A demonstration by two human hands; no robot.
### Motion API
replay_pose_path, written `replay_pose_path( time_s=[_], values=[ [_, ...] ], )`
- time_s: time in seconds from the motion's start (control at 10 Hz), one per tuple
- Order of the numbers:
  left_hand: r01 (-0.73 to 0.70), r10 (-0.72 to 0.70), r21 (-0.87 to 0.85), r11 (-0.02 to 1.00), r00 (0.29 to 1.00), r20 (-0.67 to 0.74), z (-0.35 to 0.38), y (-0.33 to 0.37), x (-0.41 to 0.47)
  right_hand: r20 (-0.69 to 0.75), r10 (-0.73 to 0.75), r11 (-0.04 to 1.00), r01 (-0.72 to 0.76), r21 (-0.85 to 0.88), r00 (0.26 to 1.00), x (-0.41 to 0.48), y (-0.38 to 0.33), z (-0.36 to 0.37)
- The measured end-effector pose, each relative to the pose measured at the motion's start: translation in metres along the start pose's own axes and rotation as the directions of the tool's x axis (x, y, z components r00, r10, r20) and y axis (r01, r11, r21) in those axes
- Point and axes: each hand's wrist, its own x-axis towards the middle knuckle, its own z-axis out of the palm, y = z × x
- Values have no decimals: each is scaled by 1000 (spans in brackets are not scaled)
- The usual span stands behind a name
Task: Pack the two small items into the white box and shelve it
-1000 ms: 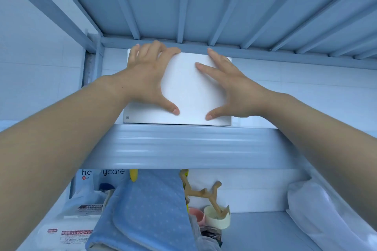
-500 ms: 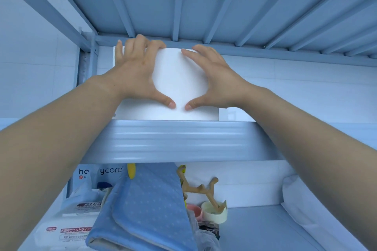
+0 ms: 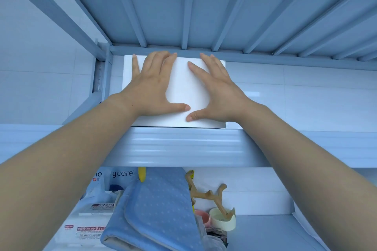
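Your box sits on the upper shelf, near its left post. Your left hand and right hand lie flat on its front, fingers spread, thumbs nearly touching, gripping nothing. A blue cloth lies on the shelf below.
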Motion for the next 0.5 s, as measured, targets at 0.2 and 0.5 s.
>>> replay_pose_path(
  time_s=[0.2,0.5],
  values=[
    [54,-52,-37,998,998,35,-2,9,-5,-40,8,991,-3,132,999,-10,0,-3],
    [42,-38,-22,999,988,146,-26,59,-31,-247,96,981,-50,190,964,-55,9,-28]
  ],
)
